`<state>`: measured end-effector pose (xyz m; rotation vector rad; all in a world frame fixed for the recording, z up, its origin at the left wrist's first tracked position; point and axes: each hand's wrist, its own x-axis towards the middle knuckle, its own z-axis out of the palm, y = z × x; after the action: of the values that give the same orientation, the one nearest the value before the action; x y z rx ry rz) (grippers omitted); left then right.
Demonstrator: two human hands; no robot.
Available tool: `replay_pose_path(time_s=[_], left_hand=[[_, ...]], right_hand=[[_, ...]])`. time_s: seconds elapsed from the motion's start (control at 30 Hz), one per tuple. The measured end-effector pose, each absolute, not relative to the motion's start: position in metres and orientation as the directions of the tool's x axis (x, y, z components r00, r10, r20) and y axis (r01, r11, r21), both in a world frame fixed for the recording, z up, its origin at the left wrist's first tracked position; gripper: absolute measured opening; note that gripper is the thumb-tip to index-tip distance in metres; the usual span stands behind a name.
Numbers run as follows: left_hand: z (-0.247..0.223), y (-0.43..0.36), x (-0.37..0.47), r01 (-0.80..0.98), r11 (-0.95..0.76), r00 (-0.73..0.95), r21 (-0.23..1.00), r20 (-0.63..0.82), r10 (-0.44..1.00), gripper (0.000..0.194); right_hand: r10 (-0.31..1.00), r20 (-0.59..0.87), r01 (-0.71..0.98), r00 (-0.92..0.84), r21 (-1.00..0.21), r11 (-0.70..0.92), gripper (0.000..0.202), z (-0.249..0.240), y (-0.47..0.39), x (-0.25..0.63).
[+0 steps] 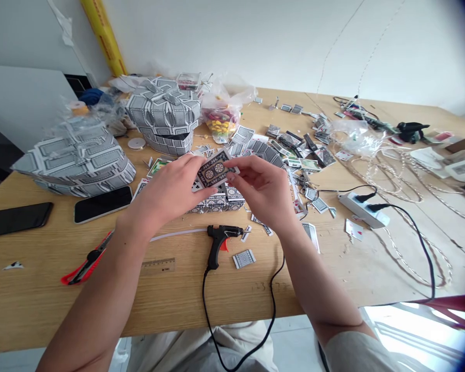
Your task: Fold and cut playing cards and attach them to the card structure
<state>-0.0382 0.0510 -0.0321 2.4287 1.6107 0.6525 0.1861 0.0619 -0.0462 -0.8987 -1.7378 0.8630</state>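
Note:
My right hand (261, 191) pinches the right edge of a dark patterned playing card (214, 169), thumb and fingertips together. The card's left edge lies in the fingers of my left hand (170, 191), whose thumb stretches out below it. Under both hands sits a low box-like piece built of folded playing cards (217, 204), partly hidden by the left hand. A black glue gun (220, 243) with an orange trigger and a white glue stick lies in front, nozzle to the right. Beside it is a small cut card (244, 258).
Two card-built structures (75, 163) (165, 111) stand at the left and back. Phones (103, 203), a red utility knife (88, 261) and a ruler (158, 265) lie on the left. Card scraps (294, 147), a power strip (364, 209) and loose cords spread over the right.

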Motion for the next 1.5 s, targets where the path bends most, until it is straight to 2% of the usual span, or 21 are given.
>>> replay_pose_path(time_s=[0.13,0.23,0.33,0.47,0.6,0.8,0.9,1.0,1.1,1.23,1.3,1.37,1.43,1.5], left_hand=[[-0.031,0.05,-0.038,0.824,-0.436,0.348,0.362,0.284,0.893,0.036],[-0.033,0.05,-0.038,0.809,-0.461,0.364,0.364,0.306,0.88,0.038],[-0.036,0.05,-0.036,0.815,-0.465,0.37,0.345,0.307,0.877,0.042],[-0.036,0.05,-0.034,0.82,-0.466,0.369,0.332,0.315,0.874,0.045],[-0.034,0.049,-0.034,0.81,-0.484,0.382,0.331,0.329,0.864,0.035],[-0.033,0.05,-0.034,0.814,-0.477,0.385,0.331,0.307,0.87,0.035],[-0.033,0.051,-0.035,0.82,-0.462,0.38,0.339,0.281,0.881,0.037],[-0.031,0.05,-0.037,0.82,-0.444,0.371,0.361,0.257,0.893,0.037],[-0.026,0.048,-0.038,0.801,-0.434,0.369,0.413,0.23,0.9,0.037],[-0.019,0.044,-0.039,0.755,-0.412,0.375,0.51,0.179,0.91,0.033],[-0.015,0.042,-0.04,0.723,-0.415,0.396,0.552,0.161,0.904,0.032],[-0.014,0.041,-0.04,0.691,-0.429,0.419,0.582,0.162,0.894,0.03],[-0.014,0.04,-0.04,0.669,-0.442,0.426,0.598,0.179,0.887,0.031],[-0.015,0.04,-0.039,0.657,-0.45,0.416,0.606,0.206,0.886,0.033]], right_hand=[[0.829,0.449,0.264,-0.333,-0.8,0.539,0.02,-0.044,0.061,0.189],[0.787,0.448,0.345,-0.425,-0.723,0.598,0.021,-0.043,0.062,0.191],[0.776,0.424,0.372,-0.467,-0.702,0.608,0.023,-0.044,0.063,0.192],[0.783,0.419,0.372,-0.46,-0.71,0.598,0.022,-0.045,0.063,0.192],[0.794,0.431,0.361,-0.428,-0.724,0.587,0.022,-0.044,0.062,0.192],[0.836,0.395,0.439,-0.382,-0.718,0.54,0.049,-0.042,0.063,0.194],[0.819,0.416,0.464,-0.395,-0.679,0.569,0.048,-0.043,0.064,0.194],[0.801,0.458,0.446,-0.385,-0.668,0.596,0.039,-0.044,0.064,0.195],[0.816,0.453,0.415,-0.358,-0.706,0.574,0.032,-0.042,0.065,0.196],[0.805,0.433,0.269,-0.405,-0.785,0.558,0.026,-0.037,0.064,0.195],[0.803,0.413,0.144,-0.43,-0.847,0.512,0.031,-0.035,0.064,0.195],[0.816,0.392,0.04,-0.425,-0.893,0.449,0.046,-0.035,0.065,0.194],[0.836,0.381,-0.007,-0.396,-0.911,0.412,0.057,-0.036,0.066,0.195],[0.845,0.388,-0.024,-0.369,-0.912,0.408,0.054,-0.036,0.066,0.195]])
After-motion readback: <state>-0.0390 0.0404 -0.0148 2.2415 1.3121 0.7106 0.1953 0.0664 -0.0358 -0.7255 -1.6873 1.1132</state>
